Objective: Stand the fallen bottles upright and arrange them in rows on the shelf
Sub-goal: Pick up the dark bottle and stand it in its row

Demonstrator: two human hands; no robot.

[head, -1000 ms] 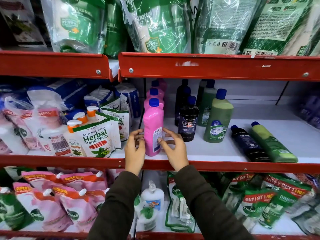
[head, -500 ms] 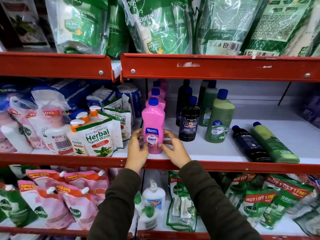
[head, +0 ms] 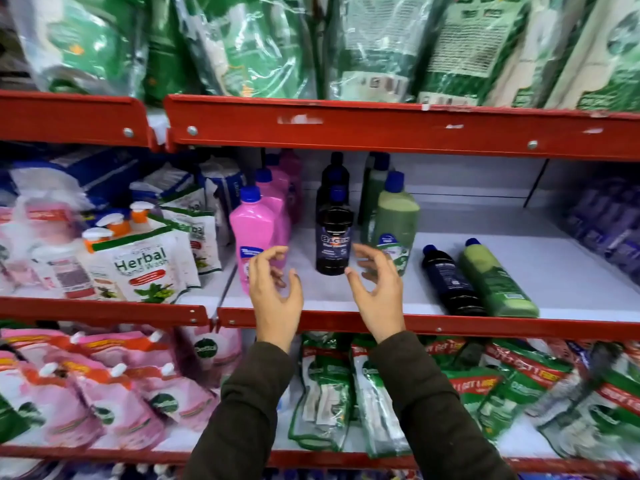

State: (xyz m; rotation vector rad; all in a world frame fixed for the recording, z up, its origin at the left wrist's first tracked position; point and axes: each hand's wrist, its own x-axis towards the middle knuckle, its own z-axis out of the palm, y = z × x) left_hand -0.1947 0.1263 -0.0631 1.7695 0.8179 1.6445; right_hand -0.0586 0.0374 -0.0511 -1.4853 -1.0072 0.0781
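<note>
On the white middle shelf (head: 346,299) three rows of bottles stand upright: a pink bottle (head: 254,233) leads the left row, a black bottle (head: 334,237) the middle one, a green bottle (head: 393,223) the right one. Further right, a black bottle (head: 450,282) and a green bottle (head: 495,278) lie on their sides, caps pointing back. My left hand (head: 275,296) hovers open just right of the pink bottle, holding nothing. My right hand (head: 375,292) is open in front of the standing black and green bottles, fingers curled and apart.
Herbal hand wash pouches (head: 145,268) crowd the shelf to the left. Green refill packs (head: 242,46) hang over the red rail (head: 381,126) above. Pink and green pouches (head: 346,393) fill the shelf below. Purple packs (head: 609,223) sit at far right.
Both hands have let go of the pink bottle, which now stands alone with its label forward. The hands have shifted right, toward the black bottle; the view has swung slightly.
</note>
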